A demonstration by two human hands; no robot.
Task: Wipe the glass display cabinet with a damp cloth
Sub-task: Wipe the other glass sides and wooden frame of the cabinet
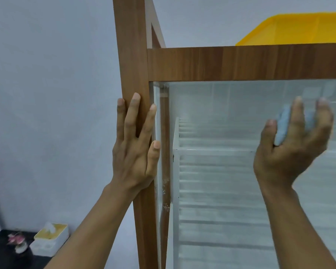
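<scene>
Both share the wipe: left grip (133,152), fingers spread, lies flat on the post (131,55) at centre, likely steadying the cabinet (241,63); right grip (291,144) curls round the cloth (282,127) at the glass (231,105), mid-right.

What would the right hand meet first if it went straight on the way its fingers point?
Probably the wooden top rail above the glass; the right hand, gripping the blue cloth, points upward, but depth is unclear.

Single view only: your head cam, wide-angle, faces forward, close up on the upper left front corner of the cabinet (241,63), with your left hand (135,146) and right hand (293,144) both in frame.
</scene>
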